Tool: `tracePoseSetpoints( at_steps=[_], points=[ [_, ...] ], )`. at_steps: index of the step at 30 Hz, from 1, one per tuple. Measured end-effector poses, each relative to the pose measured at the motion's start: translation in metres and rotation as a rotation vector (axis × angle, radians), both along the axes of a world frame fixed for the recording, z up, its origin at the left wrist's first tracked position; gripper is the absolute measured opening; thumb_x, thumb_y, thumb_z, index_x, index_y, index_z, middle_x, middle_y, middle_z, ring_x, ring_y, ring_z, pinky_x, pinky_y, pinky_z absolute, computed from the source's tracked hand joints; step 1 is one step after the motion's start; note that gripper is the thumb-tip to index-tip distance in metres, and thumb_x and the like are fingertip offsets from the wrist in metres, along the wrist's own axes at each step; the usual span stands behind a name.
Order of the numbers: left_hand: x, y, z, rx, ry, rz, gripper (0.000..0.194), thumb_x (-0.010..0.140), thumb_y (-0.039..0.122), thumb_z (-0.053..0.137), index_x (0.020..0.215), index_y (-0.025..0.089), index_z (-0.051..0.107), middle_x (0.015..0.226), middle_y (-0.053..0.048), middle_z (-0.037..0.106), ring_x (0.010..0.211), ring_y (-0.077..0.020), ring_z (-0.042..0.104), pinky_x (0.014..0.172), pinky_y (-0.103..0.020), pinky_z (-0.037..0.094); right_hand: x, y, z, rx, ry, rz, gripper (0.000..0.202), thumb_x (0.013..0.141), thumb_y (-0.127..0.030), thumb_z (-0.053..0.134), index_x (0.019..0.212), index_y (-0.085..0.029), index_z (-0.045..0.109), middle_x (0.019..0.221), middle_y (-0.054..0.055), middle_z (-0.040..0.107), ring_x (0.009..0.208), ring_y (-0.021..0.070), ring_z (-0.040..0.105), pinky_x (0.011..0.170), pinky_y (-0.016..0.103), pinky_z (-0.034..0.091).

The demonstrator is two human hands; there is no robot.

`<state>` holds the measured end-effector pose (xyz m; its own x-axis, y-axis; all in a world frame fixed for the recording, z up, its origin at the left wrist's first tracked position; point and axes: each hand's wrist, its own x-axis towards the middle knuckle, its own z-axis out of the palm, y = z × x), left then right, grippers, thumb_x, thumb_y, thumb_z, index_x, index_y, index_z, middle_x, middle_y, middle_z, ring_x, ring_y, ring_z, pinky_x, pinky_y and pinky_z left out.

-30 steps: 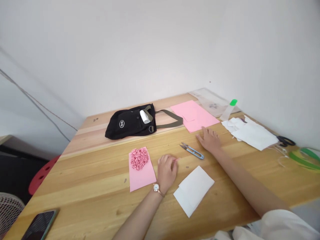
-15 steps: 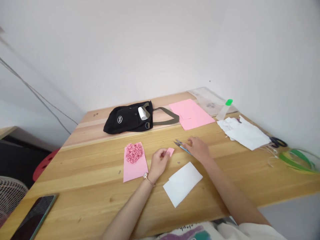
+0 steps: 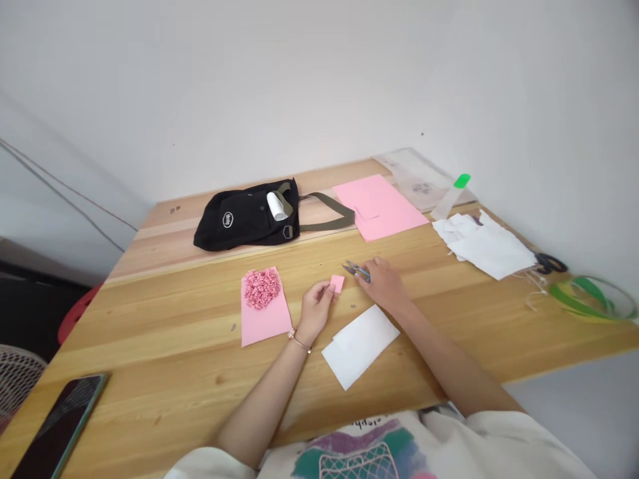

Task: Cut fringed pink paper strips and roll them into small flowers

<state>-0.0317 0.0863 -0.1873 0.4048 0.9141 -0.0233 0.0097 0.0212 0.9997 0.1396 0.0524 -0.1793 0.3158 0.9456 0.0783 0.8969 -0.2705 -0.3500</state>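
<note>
While pinching the small pink square (image 3: 338, 284) in the left hand (image 3: 315, 309), grips the blue snips (image 3: 365, 273) in the right hand (image 3: 387, 287), curled closed around them. Holds the square between one and two o'clock from the left hand, touching it, and at nine o'clock from the right, so nearer the left. Shows no clear long axis in the square; points the long axis of the snips toward ten o'clock, tips just beside the square's upper edge, apart from it in this view. Has the folded white sheet (image 3: 360, 346) at five o'clock from the square, and the pink card (image 3: 267, 324) with its pink cluster (image 3: 262, 289) at nine. Covers the snips' handles with the right hand, making the squeeze on them impossible to tell. Cannot make out any contact of square or snips with the surface (image 3: 164, 319). Hides some left fingers behind the square. Loses part of the phone (image 3: 62, 426), at eight o'clock, to the lower-left edge.
</note>
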Motion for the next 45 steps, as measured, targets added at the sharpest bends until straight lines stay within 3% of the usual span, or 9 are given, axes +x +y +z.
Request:
tracePoseSetpoints(
  at_steps=[8, 16, 20, 25, 27, 31, 36, 41, 45],
  points=[
    [-0.006, 0.009, 0.0, -0.144, -0.133, -0.029, 0.025, 0.07, 0.039, 0.066, 0.072, 0.014, 0.063, 0.061, 0.001, 0.06, 0.059, -0.0108, 0.053, 0.064, -0.024, 0.044, -0.006, 0.006, 0.0, 0.0, 0.103, -0.09, 0.011, 0.073, -0.024, 0.057, 0.082, -0.017, 0.056, 0.09, 0.008, 0.062, 0.087, 0.0225, 0.057, 0.072, 0.03, 0.042],
    [-0.009, 0.017, -0.005, -0.259, -0.266, -0.039, 0.02, 0.065, 0.033, 0.07, 0.07, 0.014, 0.065, 0.063, 0.0, 0.063, 0.059, -0.0097, 0.055, 0.063, -0.023, 0.044, -0.011, 0.008, -0.001, 0.097, 0.284, -0.055, 0.018, 0.08, -0.014, 0.049, 0.096, -0.017, 0.057, 0.089, 0.008, 0.067, 0.082, 0.023, 0.061, 0.071, 0.033, 0.043],
    [-0.01, 0.018, -0.007, -0.271, -0.29, -0.052, 0.021, 0.068, 0.034, 0.069, 0.067, 0.014, 0.064, 0.061, -0.001, 0.063, 0.058, -0.0095, 0.054, 0.062, -0.023, 0.043, -0.026, 0.007, 0.013, 0.141, 0.668, -0.186, 0.017, 0.081, -0.019, 0.048, 0.096, -0.019, 0.056, 0.074, 0.001, 0.059, 0.054, 0.0137, 0.056, 0.055, 0.028, 0.043],
    [-0.011, 0.017, -0.006, -0.253, -0.272, -0.083, 0.023, 0.069, 0.034, 0.068, 0.062, 0.014, 0.062, 0.058, 0.0, 0.061, 0.055, -0.0088, 0.052, 0.06, -0.022, 0.04, -0.049, 0.001, 0.031, 0.118, 1.194, -0.332, 0.024, 0.078, -0.043, 0.056, 0.084, -0.02, 0.052, 0.053, -0.008, 0.039, 0.033, 0.0058, 0.034, 0.033, 0.021, 0.022],
    [-0.011, 0.016, -0.004, -0.242, -0.262, -0.098, 0.022, 0.07, 0.033, 0.068, 0.06, 0.014, 0.062, 0.057, 0.001, 0.059, 0.054, -0.0084, 0.05, 0.059, -0.022, 0.039, -0.053, -0.002, 0.03, 0.09, 1.23, -0.315, 0.032, 0.07, -0.047, 0.065, 0.081, -0.02, 0.053, 0.048, -0.01, 0.035, 0.032, 0.0044, 0.028, 0.032, 0.021, 0.018],
    [-0.011, 0.015, -0.003, -0.227, -0.246, -0.117, 0.019, 0.07, 0.031, 0.067, 0.061, 0.014, 0.063, 0.055, 0.002, 0.058, 0.053, -0.0081, 0.048, 0.057, -0.022, 0.037, -0.05, -0.004, 0.022, 0.045, 1.289, -0.295, 0.033, 0.059, -0.04, 0.075, 0.071, -0.019, 0.054, 0.041, -0.012, 0.031, 0.033, 0.0028, 0.023, 0.032, 0.02, 0.014],
    [-0.011, 0.015, -0.004, -0.22, -0.246, -0.142, 0.021, 0.07, 0.032, 0.067, 0.059, 0.015, 0.062, 0.054, 0.002, 0.056, 0.053, -0.0088, 0.047, 0.057, -0.022, 0.037, -0.045, -0.004, 0.016, 0.04, 1.396, -0.225, 0.026, 0.063, -0.035, 0.072, 0.066, -0.019, 0.052, 0.035, -0.011, 0.032, 0.03, 0.0028, 0.022, 0.032, 0.02, 0.013],
    [-0.012, 0.017, -0.006, -0.203, -0.269, -0.139, 0.033, 0.077, 0.044, 0.06, 0.06, 0.015, 0.06, 0.057, 0.0, 0.057, 0.056, -0.0106, 0.048, 0.059, -0.024, 0.037, -0.044, -0.004, 0.014, 0.068, 1.454, -0.25, 0.026, 0.062, -0.034, 0.072, 0.065, -0.02, 0.05, 0.033, -0.012, 0.032, 0.029, 0.0028, 0.022, 0.031, 0.019, 0.014],
    [-0.013, 0.016, -0.005, -0.202, -0.238, -0.156, 0.026, 0.072, 0.039, 0.067, 0.066, 0.015, 0.062, 0.058, 0.001, 0.057, 0.056, -0.0094, 0.048, 0.059, -0.023, 0.037, -0.046, -0.003, 0.009, 0.113, 1.474, -0.235, 0.027, 0.062, -0.036, 0.072, 0.066, -0.02, 0.052, 0.032, -0.012, 0.034, 0.027, 0.0029, 0.023, 0.03, 0.019, 0.015]
  ],
)
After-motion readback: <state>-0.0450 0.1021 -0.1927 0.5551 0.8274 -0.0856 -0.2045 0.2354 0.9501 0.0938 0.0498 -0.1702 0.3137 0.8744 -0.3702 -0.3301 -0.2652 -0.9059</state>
